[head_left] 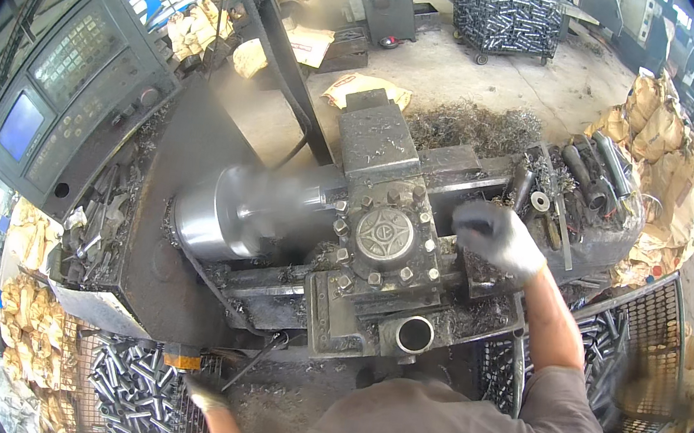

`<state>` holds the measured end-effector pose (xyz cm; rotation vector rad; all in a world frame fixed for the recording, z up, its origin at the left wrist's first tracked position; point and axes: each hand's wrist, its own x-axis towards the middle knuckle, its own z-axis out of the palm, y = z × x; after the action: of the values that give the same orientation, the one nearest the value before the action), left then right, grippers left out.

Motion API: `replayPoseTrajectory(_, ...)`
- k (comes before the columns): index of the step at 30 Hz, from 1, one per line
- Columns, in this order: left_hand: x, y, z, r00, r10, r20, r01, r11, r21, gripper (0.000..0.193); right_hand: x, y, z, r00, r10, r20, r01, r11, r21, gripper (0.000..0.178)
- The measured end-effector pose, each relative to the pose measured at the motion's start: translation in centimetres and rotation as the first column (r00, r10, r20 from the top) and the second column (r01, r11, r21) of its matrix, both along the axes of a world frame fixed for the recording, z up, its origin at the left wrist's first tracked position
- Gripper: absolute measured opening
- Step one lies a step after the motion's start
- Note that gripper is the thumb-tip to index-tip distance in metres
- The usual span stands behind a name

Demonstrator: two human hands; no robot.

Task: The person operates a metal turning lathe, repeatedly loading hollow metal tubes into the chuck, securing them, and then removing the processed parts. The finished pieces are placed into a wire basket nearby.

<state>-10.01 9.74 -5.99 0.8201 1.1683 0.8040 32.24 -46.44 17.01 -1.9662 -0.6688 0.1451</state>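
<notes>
My right hand [508, 242], in a pale glove with blackened fingers, is curled above the right side of the lathe's carriage; what it holds, if anything, is hidden. Low on the left, my gloved left hand [203, 394] reaches the machine's front edge beside an orange block [182, 362]; its fingers are mostly hidden. A slanted metal lever [255, 364] stands close to it. Between my hands lies the square tool turret [386, 235], ringed with bolts. The shiny chuck [220, 213] sits left of it, with a blurred, hazy area around the workpiece.
A control panel [72, 106] with a lit screen stands at left. Wire baskets of metal parts flank me at lower left [132, 394] and lower right [607, 338]. Metal shavings [481, 129] pile behind the turret. Tools [585, 173] lie on the machine's right end.
</notes>
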Motion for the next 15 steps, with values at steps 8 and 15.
replayPoseTrajectory(8,22.7,-19.1,6.3,0.082,-0.946,-0.314,0.989,0.038,0.143,0.034,15.6,10.3,-6.8,0.870,0.306,-0.387,-0.292,0.952,0.097,0.031)
replayPoseTrajectory(15,21.0,-16.2,11.5,0.647,-0.548,-0.530,0.759,0.395,0.518,0.038,22.8,9.3,-8.4,0.961,-0.177,0.212,0.230,0.937,-0.262,0.045)
